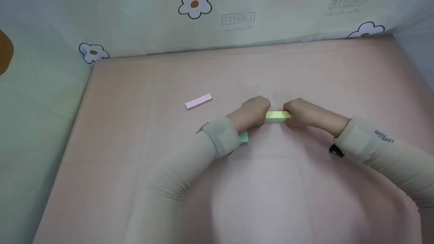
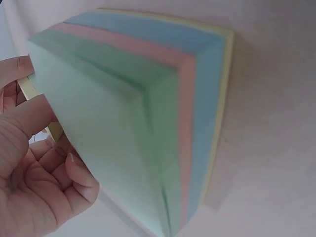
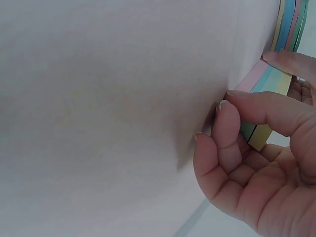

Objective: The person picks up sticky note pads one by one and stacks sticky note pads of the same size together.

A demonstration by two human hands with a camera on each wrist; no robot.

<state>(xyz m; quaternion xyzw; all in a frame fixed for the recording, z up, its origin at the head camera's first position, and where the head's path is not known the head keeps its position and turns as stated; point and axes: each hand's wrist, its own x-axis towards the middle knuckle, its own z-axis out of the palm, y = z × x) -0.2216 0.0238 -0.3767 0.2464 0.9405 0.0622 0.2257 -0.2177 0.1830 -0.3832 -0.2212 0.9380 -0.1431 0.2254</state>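
Note:
Both hands meet at the middle of the pink table (image 1: 135,152). Between them is a narrow yellow-green pad of sticky notes (image 1: 277,116). My left hand (image 1: 253,113) grips its left end and my right hand (image 1: 301,113) grips its right end. In the right wrist view my right hand (image 3: 247,163) pinches the striped pink, teal and yellow pad (image 3: 266,81) with curled fingers. A wider pad of green, pink, blue and yellow layers (image 2: 148,108) lies under my left wrist, with only a green corner (image 1: 243,137) showing in the head view. My left hand (image 2: 34,182) curls round a yellow edge (image 2: 25,86).
A thin pink strip of notes (image 1: 198,101) lies alone on the table, left of the hands. A pale cloth wall with flower prints (image 1: 93,52) encloses the table at the back and on both sides.

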